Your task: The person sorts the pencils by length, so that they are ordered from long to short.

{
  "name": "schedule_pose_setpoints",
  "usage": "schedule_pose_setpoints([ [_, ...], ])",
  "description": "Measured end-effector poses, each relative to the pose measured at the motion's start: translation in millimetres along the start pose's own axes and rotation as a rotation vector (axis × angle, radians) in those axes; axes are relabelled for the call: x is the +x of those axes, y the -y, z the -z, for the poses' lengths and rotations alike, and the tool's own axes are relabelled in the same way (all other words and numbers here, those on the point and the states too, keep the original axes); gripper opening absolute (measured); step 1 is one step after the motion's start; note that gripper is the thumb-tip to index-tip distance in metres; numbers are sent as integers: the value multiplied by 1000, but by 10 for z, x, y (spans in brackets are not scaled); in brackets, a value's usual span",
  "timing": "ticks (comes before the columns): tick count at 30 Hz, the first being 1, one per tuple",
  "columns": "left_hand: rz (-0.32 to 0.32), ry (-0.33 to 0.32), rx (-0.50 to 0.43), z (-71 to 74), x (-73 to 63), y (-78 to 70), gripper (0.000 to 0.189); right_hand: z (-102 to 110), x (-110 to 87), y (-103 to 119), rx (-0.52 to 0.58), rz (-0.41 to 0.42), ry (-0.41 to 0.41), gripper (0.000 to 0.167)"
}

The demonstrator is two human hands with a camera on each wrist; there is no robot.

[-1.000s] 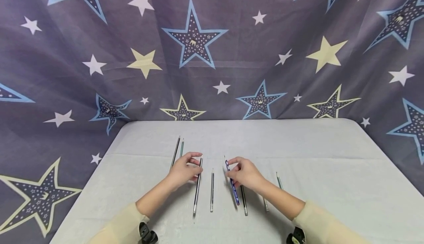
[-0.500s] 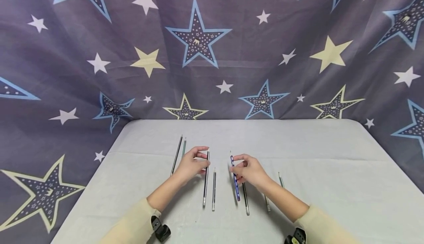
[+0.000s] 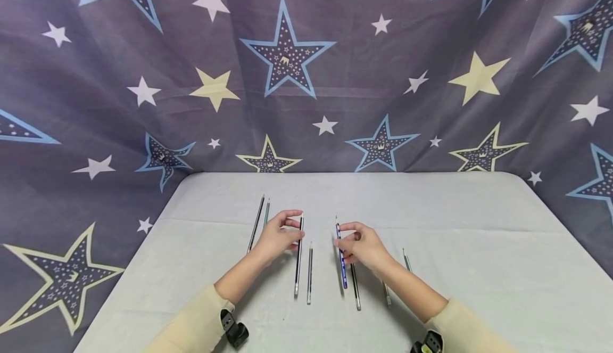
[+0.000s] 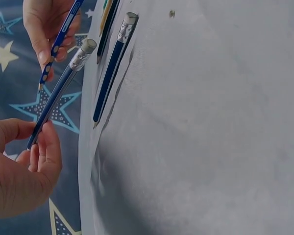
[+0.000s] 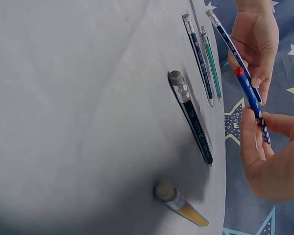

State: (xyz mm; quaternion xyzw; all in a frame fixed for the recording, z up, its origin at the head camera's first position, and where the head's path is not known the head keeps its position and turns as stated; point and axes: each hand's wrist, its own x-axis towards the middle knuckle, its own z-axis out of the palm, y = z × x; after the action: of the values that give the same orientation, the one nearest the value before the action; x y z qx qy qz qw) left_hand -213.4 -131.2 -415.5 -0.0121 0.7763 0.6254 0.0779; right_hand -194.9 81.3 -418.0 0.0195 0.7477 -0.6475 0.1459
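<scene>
My left hand [image 3: 276, 238] pinches a dark blue pencil [image 4: 58, 94] between thumb and fingertips, its eraser end toward me and its point away. My right hand [image 3: 365, 246] holds a bright blue pencil [image 5: 252, 95] with pale spots and a red end, also between thumb and fingers. Both pencils are held over the table, roughly parallel and a short gap apart. Between the hands a dark pencil [image 3: 309, 273] with a metal eraser cap lies on the cloth. Another dark pencil [image 3: 355, 288] lies just under my right hand, its far end hidden.
Beyond my left hand lie a dark pencil [image 3: 256, 224] and a green pencil [image 3: 266, 212]. Under my right forearm are a yellow pencil [image 5: 191, 214] with an eraser and a green pencil [image 3: 406, 260], both partly covered. A white cloth covers the table [image 3: 460, 204]; a star-patterned curtain [image 3: 306, 108] hangs behind.
Both hands have lifted their pencils slightly and moved a little away from me; the left hand also shifted right. In the last half second they have barely moved. The lying pencils stay put.
</scene>
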Motion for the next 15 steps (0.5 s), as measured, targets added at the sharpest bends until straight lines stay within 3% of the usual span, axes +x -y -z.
schedule_pose_setpoints([
  [15,-3,-44,28,127,61,2,50,-2,-3,-30,31,-1,-3,40],
])
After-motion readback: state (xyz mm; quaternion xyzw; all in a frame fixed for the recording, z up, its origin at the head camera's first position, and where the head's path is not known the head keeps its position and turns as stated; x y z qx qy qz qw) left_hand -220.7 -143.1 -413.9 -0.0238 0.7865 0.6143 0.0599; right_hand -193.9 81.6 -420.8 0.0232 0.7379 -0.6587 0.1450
